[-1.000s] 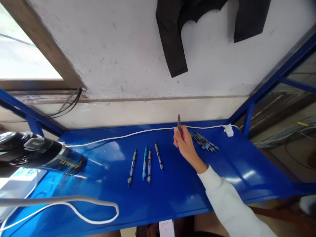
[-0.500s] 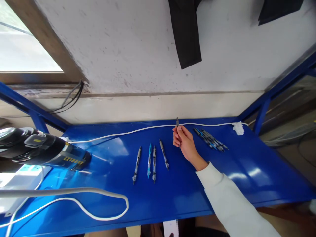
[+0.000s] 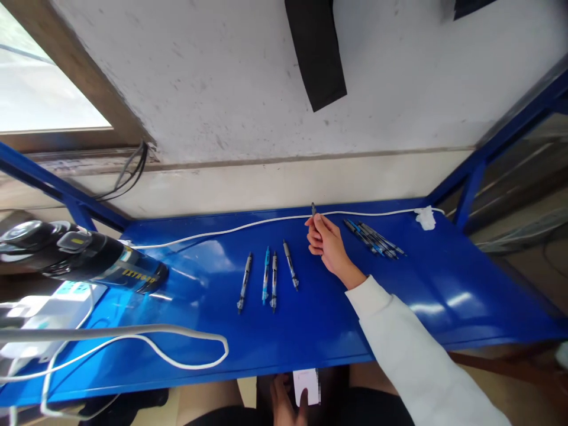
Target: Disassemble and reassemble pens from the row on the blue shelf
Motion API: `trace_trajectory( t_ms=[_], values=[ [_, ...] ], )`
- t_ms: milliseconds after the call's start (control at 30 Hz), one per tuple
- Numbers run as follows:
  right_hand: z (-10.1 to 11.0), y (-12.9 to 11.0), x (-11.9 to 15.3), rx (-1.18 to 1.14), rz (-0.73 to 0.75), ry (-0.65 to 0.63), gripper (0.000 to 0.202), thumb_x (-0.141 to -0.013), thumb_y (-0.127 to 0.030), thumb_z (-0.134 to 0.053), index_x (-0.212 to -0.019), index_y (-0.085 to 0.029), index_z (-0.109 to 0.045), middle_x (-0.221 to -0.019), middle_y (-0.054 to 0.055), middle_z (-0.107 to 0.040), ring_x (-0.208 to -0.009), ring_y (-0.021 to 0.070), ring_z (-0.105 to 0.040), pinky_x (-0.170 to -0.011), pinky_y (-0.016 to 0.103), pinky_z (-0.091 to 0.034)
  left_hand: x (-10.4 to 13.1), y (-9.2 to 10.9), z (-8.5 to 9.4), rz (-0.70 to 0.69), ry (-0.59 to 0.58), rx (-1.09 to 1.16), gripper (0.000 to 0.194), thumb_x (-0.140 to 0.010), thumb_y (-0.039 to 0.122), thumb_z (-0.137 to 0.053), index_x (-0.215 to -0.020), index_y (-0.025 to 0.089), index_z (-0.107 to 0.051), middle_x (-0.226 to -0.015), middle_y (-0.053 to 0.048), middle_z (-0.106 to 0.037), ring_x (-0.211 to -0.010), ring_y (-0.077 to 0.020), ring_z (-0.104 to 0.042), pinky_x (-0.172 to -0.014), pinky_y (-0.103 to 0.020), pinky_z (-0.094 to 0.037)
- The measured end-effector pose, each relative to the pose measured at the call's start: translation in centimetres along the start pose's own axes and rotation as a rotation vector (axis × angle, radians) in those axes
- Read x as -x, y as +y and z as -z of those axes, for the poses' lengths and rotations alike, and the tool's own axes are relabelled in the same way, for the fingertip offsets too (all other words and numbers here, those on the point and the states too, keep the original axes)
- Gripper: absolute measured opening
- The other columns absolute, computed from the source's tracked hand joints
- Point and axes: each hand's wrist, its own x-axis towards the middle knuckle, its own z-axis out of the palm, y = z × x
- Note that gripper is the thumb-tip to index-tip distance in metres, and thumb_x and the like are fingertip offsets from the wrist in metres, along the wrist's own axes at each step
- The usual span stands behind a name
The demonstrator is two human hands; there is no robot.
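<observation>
My right hand [image 3: 327, 239] is raised over the blue table, its fingers pinched round a dark pen [image 3: 313, 209] whose tip points toward the wall. To the left of it lie several click pens: a grey one [image 3: 290, 264], a clear one with a grey grip [image 3: 274, 281], a light blue one [image 3: 265, 275] and another grey one [image 3: 244, 282]. A pile of pens [image 3: 373, 239] rests to the right of this hand. Below the table edge, my left hand [image 3: 284, 402] grips a white flat rectangular object [image 3: 306, 386], with the thumb on its face.
A black bottle [image 3: 110, 260] stands at the left, beside a white power strip [image 3: 57, 310]. White cables [image 3: 190, 334] loop across the left front, and one thin cable [image 3: 248, 223] runs along the back edge. Crumpled white tissue [image 3: 426, 218] lies at the back right.
The view has tilted down, so the table sits higher and my left hand on the white object shows more. My right hand still holds the pen in about the same place over the table.
</observation>
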Motion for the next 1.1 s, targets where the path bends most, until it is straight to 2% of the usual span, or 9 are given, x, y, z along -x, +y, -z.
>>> trace_trajectory(
  t_ms=[100, 233, 367, 467, 567, 700, 767, 900, 1100],
  values=[
    [0.2, -0.1, 0.0, -0.028, -0.039, -0.033, 0.051, -0.092, -0.074, -0.081, -0.098, -0.024, -0.072, -0.071, -0.009, -0.031, -0.053, 0.0080, -0.017, -0.042, 0.021, -0.015, 0.4, 2.9, 2.3, -0.230, 0.023, 0.200, 0.043, -0.109, 0.057, -0.058, -0.116, 0.019, -0.077, -0.106, -0.014, -0.080, -0.092, -0.0303, -0.080, -0.083, -0.040, -0.066],
    [0.3, -0.4, 0.2, -0.085, -0.130, -0.123, 0.052, -0.093, -0.073, -0.081, -0.112, -0.025, -0.075, -0.069, -0.010, -0.030, -0.053, 0.0077, -0.016, -0.042, 0.020, -0.013, 0.6, 10.7, 8.6, -0.534, 0.071, 0.355, 0.024, -0.107, 0.044, -0.069, -0.099, 0.025, -0.080, -0.085, -0.006, -0.080, -0.071, -0.0223, -0.075, -0.073, -0.032, -0.063],
    [0.3, -0.5, 0.6, -0.129, -0.265, -0.280, 0.047, -0.096, -0.066, -0.080, -0.107, -0.021, -0.075, -0.068, -0.011, -0.029, -0.052, 0.0071, -0.014, -0.042, 0.019, -0.015, -2.3, 20.3, 15.1, -0.747, 0.071, 0.410, 0.015, -0.111, 0.030, -0.066, -0.113, 0.024, -0.080, -0.101, -0.007, -0.083, -0.096, -0.0217, -0.081, -0.091, -0.032, -0.065],
    [0.4, -0.7, 0.8, -0.197, -0.368, -0.376, 0.037, -0.099, -0.054, -0.078, -0.102, -0.018, -0.075, -0.068, -0.010, -0.031, -0.052, 0.0080, -0.017, -0.043, 0.019, -0.023, -7.5, 26.4, 16.5, -0.773, 0.146, 0.551, 0.033, -0.112, 0.037, -0.065, -0.141, 0.022, -0.070, -0.134, -0.012, -0.079, -0.127, -0.0249, -0.077, -0.114, -0.040, -0.060],
    [0.5, -0.9, 1.0, -0.263, -0.408, -0.449, 0.030, -0.098, -0.046, -0.078, -0.103, -0.017, -0.075, -0.069, -0.010, -0.032, -0.054, 0.0088, -0.022, -0.047, 0.020, -0.030, -13.8, 30.3, 14.9, -0.637, 0.023, 0.724, 0.053, -0.113, 0.045, -0.063, -0.159, 0.019, -0.055, -0.165, -0.017, -0.062, -0.154, -0.0275, -0.060, -0.132, -0.049, -0.044],
    [0.7, -0.8, 1.0, -0.258, -0.373, -0.506, 0.035, -0.096, -0.051, -0.084, -0.099, -0.018, -0.071, -0.068, -0.011, -0.031, -0.055, 0.0086, -0.022, -0.050, 0.020, -0.032, -19.5, 32.4, 12.5, -0.551, -0.517, 0.924, 0.054, -0.110, 0.053, -0.065, -0.143, 0.010, -0.070, -0.145, -0.024, -0.076, -0.135, -0.0327, -0.074, -0.123, -0.053, -0.052],
    [0.6, -0.5, 1.0, -0.207, -0.349, -0.514, 0.040, -0.097, -0.055, -0.085, -0.091, -0.020, -0.066, -0.066, -0.011, -0.030, -0.055, 0.0085, -0.020, -0.049, 0.020, -0.030, -20.5, 32.6, 12.0, -0.559, -0.616, 0.992, 0.049, -0.100, 0.052, -0.080, -0.131, 0.013, -0.079, -0.127, -0.019, -0.084, -0.117, -0.0297, -0.080, -0.112, -0.046, -0.058],
    [0.2, 0.2, 1.1, -0.094, -0.275, -0.463, 0.050, -0.096, -0.062, -0.085, -0.083, -0.022, -0.057, -0.065, -0.012, -0.026, -0.055, 0.0084, -0.015, -0.046, 0.021, -0.020, -20.7, 32.2, 11.9, -0.582, -0.485, 1.046, 0.038, -0.091, 0.047, -0.091, -0.116, 0.019, -0.088, -0.108, -0.011, -0.088, -0.096, -0.0227, -0.080, -0.098, -0.037, -0.061],
    [-0.1, 0.3, 1.4, 0.052, -0.212, -0.436, 0.050, -0.097, -0.070, -0.078, -0.091, -0.023, -0.063, -0.065, -0.012, -0.027, -0.055, 0.0092, -0.016, -0.047, 0.023, -0.018, -20.8, 31.6, 12.2, -0.628, -0.294, 0.968, 0.030, -0.090, 0.045, -0.092, -0.109, 0.021, -0.092, -0.111, -0.011, -0.089, -0.103, -0.0258, -0.081, -0.108, -0.042, -0.059]
  ],
)
